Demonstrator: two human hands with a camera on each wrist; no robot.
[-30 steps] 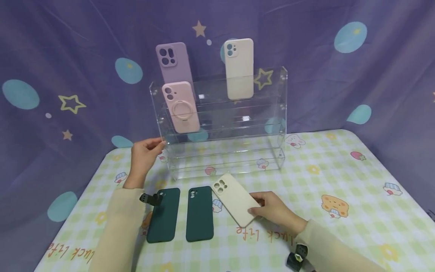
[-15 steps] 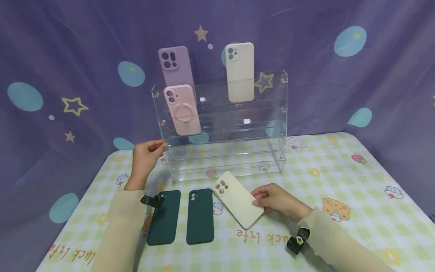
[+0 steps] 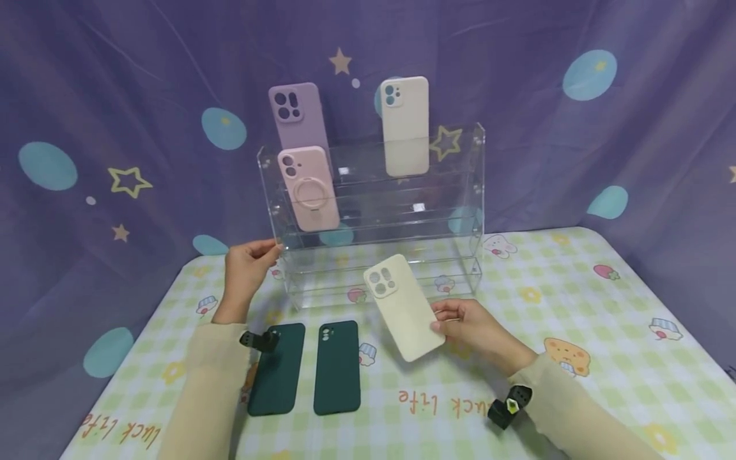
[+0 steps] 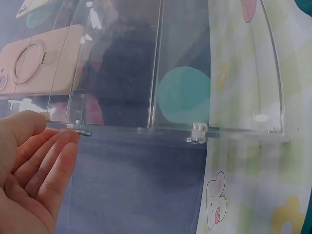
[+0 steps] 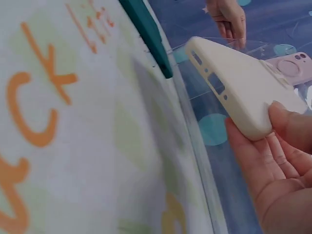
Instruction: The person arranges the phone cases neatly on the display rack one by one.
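Thumb and fingers of my right hand pinch a cream phone case by its lower right edge. The case is tilted and raised off the table, its camera end overlapping the front of the clear acrylic rack in the head view. In the right wrist view the cream case shows its port cutouts, thumb on the back and fingers beneath. My left hand pinches the rack's left side panel; in the left wrist view the hand grips that panel's edge near a small fastener.
On the rack stand a purple case, a pink case with a ring and a white case. Two dark green cases lie on the checked tablecloth in front. A purple curtain hangs behind.
The right hand has lifted the cream case from the table, up and toward the rack, turning it more upright. The left hand stays at the rack's side.
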